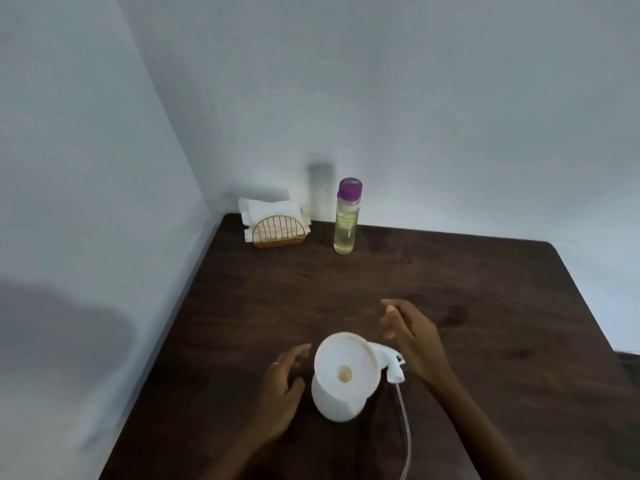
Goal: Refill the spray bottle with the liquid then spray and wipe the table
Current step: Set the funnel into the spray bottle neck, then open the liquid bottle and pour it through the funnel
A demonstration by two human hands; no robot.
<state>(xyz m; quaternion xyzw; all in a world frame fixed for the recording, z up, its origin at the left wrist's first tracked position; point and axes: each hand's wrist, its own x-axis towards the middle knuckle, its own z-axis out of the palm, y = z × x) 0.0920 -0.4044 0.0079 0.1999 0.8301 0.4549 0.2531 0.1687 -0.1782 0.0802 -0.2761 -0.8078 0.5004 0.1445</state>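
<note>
Neither grip is holding anything: the left hand [282,386] and right hand [412,336] are hovering with fingers loosely spread on either side of the white spray bottle [334,398], which is standing near on the counter [485,306] with a funnel [346,367] sitting in its mouth. The detached sprayer head [391,365] is lying just right; the liquid bottle [346,218] is standing far.

Dark matt wooden table [450,289], white plastic spray bottle [332,403], gold wire holder [280,230].

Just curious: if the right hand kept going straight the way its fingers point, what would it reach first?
Probably bare table; the right hand points up-left, toward the purple-capped bottle, though depth is unclear.
</note>
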